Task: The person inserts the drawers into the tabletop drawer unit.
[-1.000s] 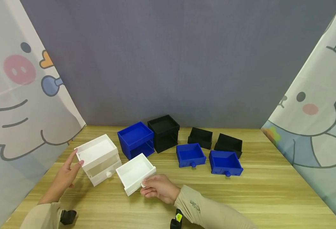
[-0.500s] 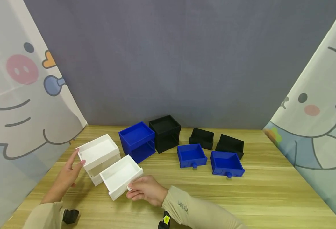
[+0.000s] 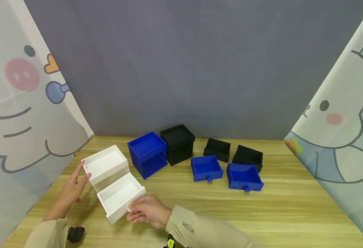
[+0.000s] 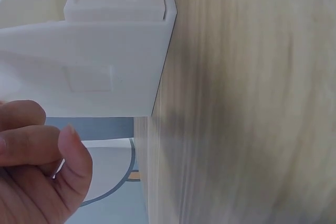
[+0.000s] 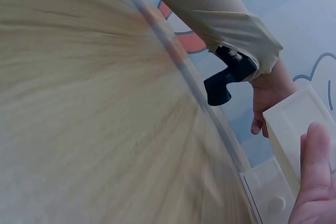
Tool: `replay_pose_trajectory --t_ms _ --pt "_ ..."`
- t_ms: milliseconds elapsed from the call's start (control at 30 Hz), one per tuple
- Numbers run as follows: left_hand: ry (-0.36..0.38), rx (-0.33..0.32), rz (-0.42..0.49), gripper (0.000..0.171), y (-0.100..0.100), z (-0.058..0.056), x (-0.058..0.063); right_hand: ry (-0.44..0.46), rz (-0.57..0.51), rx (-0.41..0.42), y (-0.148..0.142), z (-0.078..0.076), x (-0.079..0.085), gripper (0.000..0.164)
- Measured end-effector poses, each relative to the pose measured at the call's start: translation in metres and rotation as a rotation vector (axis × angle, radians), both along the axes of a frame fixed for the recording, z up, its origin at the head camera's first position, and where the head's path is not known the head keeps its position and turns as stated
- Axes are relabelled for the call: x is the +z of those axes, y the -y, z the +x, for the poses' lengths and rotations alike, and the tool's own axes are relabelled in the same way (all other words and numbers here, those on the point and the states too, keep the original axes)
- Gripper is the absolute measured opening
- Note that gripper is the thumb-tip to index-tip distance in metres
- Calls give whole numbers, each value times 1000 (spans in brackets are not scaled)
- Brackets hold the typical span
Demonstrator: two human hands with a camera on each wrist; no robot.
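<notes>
A white drawer cabinet [image 3: 105, 163] stands on the left of the table, with an open tray top. At the rim of its left side, my left hand [image 3: 73, 189] holds it with forefinger and thumb; the other fingers are curled beside the wall in the left wrist view. My right hand [image 3: 150, 210] pinches the knob of a white drawer [image 3: 120, 194]. Raised and angled, this drawer has its back end at the cabinet's upper opening. A lower drawer [image 5: 268, 190] with a round knob sits in the cabinet, covered by the raised drawer in the head view.
Behind stand a blue cabinet [image 3: 147, 148] and a black cabinet [image 3: 177, 137], both with open fronts. To the right lie two blue drawers [image 3: 206, 167] [image 3: 244, 175] and two black drawers [image 3: 217, 150] [image 3: 247, 156]. A grey panel [image 3: 187, 69] closes off the back.
My right hand has carried the white drawer leftward and nearer, from beside the white cabinet to in front of its upper opening. My left hand has stayed on the cabinet.
</notes>
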State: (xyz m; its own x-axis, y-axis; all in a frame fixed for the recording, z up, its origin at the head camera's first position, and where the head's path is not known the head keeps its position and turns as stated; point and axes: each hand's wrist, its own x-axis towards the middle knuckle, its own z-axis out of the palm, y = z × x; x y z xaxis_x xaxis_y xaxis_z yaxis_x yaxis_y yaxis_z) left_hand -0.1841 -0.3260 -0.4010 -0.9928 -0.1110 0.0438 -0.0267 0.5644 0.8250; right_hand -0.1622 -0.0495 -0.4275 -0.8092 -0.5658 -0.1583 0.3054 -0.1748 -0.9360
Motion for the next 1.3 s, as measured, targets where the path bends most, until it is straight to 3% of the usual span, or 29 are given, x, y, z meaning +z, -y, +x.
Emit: replay_pose_trajectory --t_ms 167,433,733,1300 --pt "30 -15 -3 71 -2 -2 2 8 -19 -40 6 1 -1 13" --pt "-10 -5 -7 69 3 2 0 14 -58 -38 16 -3 -2 16" --pt "18 -13 -16 71 1 3 3 37 -65 -89 18 -10 -6 12" --pt "37 12 5 70 -1 0 4 39 -58 -70 24 -15 -1 10"
